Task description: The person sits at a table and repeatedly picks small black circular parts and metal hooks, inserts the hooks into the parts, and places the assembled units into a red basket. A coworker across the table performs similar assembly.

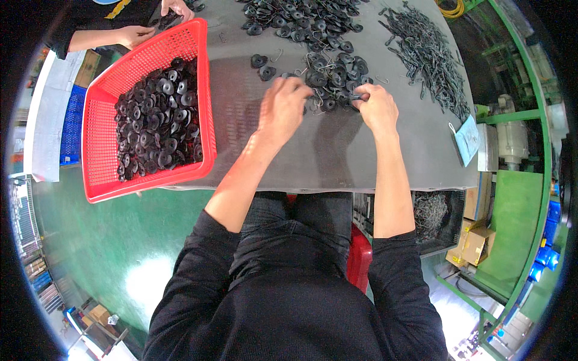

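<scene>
Seen from above at a grey worktable [337, 156]: black sleeves and dark trousers are seen nearest the camera, w/ a red stool [360, 260] partly hidden under the table's near edge. Both forearms are stretched over the table to a loose heap of black rubber washers [328, 75] and bent wire hooks. The left hand [283, 108] is curled at the heap's near-left edge, fingers bent narrow onto the parts; what is gripped can't be told. The right hand [376, 108] is closed in a pinch on a small dark piece [357, 96] at the heap's near-right edge, touching the heap. Two single washers [263, 66] lie just left of the heap. A red plastic basket [99, 180], filled w/ washer assemblies [158, 117], is set well left of the heap, overhanging the table edge. A pile of dark wire pieces [430, 54] is spread right of the heap, and a pale-blue face mask [467, 139] lies near the table's right edge. Beyond the basket, a co-worker's hands [135, 35] are seen at the far-left corner.
</scene>
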`<action>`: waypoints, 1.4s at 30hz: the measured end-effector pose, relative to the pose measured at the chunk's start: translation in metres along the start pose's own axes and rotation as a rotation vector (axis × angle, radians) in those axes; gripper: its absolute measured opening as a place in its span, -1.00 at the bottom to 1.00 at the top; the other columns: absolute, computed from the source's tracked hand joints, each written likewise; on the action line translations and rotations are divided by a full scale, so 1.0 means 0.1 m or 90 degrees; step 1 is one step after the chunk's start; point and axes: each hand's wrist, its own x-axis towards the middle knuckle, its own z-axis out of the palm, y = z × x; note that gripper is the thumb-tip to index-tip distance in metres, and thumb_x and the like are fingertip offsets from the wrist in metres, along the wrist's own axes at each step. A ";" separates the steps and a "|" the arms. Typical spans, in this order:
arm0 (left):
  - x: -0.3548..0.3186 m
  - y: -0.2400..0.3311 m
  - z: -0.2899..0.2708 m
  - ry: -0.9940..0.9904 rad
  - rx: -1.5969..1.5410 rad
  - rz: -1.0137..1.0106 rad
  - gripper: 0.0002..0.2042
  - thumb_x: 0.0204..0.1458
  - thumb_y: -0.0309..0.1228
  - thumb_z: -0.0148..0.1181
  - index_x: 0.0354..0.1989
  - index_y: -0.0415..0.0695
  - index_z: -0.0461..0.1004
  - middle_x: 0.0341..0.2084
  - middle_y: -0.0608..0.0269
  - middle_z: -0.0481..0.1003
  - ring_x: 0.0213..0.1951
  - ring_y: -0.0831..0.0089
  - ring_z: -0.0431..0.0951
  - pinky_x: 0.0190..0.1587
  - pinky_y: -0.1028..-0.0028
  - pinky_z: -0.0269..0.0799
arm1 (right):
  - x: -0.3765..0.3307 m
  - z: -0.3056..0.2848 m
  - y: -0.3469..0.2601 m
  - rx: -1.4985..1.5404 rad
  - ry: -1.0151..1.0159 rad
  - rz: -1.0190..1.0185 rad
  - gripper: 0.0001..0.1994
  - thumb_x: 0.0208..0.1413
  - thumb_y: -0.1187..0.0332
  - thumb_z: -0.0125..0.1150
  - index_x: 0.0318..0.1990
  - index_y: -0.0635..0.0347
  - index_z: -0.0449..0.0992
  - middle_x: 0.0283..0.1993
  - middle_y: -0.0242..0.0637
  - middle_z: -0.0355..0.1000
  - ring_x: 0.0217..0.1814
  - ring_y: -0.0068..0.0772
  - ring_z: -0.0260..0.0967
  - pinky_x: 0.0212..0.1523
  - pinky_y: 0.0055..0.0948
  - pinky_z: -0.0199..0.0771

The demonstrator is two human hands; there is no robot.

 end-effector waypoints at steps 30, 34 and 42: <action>0.20 0.14 0.30 -0.086 -0.038 -0.067 -0.82 -0.17 -0.38 0.26 -0.38 -0.15 0.46 -0.35 0.21 0.46 -0.23 0.22 0.44 -0.19 0.29 0.38 | 0.01 0.04 0.31 1.118 -0.162 0.209 -0.92 0.17 0.42 -0.02 -0.27 0.24 0.33 -0.45 -0.36 0.29 -0.65 -0.69 0.06 -0.70 -0.74 -0.04; 0.29 0.06 0.32 0.023 -0.090 -0.070 -0.90 -0.14 -0.43 0.21 -0.43 -0.15 0.50 -0.40 0.21 0.50 -0.27 0.21 0.46 -0.21 0.31 0.39 | 0.08 0.04 0.31 1.369 -0.326 0.116 -0.92 0.18 0.41 -0.03 -0.29 0.22 0.32 -0.47 -0.42 0.27 -0.65 -0.74 0.02 -0.71 -0.77 -0.09; 0.73 0.11 -0.14 0.091 -0.176 -0.128 -0.85 -0.07 -0.44 0.16 -0.31 -0.18 0.52 -0.53 0.14 0.54 -0.45 0.48 0.55 -0.33 0.50 0.42 | 0.23 -0.01 0.17 0.365 -0.008 0.081 -0.90 -0.01 0.32 0.19 -0.33 0.05 0.48 -0.41 -0.39 0.39 -0.49 -0.46 0.33 -0.51 -0.53 0.31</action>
